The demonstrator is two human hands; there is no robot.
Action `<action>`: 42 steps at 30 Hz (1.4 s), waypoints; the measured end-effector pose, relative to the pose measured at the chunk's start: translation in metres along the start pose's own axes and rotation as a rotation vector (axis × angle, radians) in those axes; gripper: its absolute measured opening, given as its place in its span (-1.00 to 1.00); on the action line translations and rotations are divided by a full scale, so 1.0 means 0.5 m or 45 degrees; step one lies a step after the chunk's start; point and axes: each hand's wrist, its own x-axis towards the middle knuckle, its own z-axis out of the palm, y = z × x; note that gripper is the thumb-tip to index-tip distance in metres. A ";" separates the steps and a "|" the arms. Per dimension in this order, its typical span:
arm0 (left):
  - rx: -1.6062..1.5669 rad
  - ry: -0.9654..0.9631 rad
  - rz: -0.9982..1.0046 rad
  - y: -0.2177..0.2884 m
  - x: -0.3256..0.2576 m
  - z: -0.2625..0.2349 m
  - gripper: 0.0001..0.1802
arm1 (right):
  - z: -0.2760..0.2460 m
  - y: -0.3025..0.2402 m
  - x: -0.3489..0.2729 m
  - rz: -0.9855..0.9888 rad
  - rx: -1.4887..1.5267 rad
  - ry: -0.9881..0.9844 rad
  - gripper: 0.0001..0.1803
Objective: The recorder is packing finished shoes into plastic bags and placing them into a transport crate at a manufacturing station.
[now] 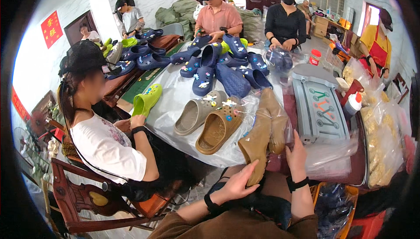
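Note:
In front of me a pair of brown clogs (256, 136) stands on the table's near edge, with clear plastic film around it. My left hand (236, 183) has its fingers stretched out flat against the heel of the nearer clog. On the other side, my right hand (296, 153) is raised beside the film, fingers extended and pointing up. To the left lie another brown clog (221, 125) with charms and a grey clog (197, 114). Behind them is a heap of navy clogs (232, 79), several with charms.
A grey plastic panel (321, 105), clear bags (330, 158) and a red-capped bottle (352, 104) occupy the right side. A yellow crate (352, 212) stands below. Left of me a seated person (109, 142) holds a green clog (147, 99). Other people work around the table.

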 end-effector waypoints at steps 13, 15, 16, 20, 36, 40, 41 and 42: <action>-0.021 0.344 -0.032 0.037 0.083 0.041 -0.16 | 0.075 0.016 -0.069 0.244 0.666 -0.213 -0.41; -0.147 0.264 -0.030 0.019 0.089 0.049 -0.05 | 0.069 0.003 -0.086 0.224 0.792 -0.145 -0.37; -0.152 0.266 -0.028 0.006 0.091 0.052 -0.05 | 0.063 -0.001 -0.091 0.210 0.916 -0.069 -0.32; -0.497 0.075 -0.004 -0.022 0.072 0.051 -0.01 | 0.016 0.000 -0.108 0.045 0.689 -0.223 -0.03; 0.461 0.558 -0.371 -0.148 0.185 -0.014 -0.49 | -0.052 -0.096 -0.126 -0.646 0.084 -0.500 -0.05; 0.510 0.728 -0.180 -0.131 0.177 -0.023 -0.66 | -0.048 -0.099 -0.145 -0.469 0.312 -0.343 -0.13; 0.537 0.755 -0.146 -0.125 0.178 -0.022 -0.71 | -0.044 -0.100 -0.148 -0.473 0.308 -0.336 -0.13; 0.564 0.781 -0.112 -0.118 0.176 -0.022 -0.76 | -0.039 -0.102 -0.152 -0.429 0.362 -0.290 -0.13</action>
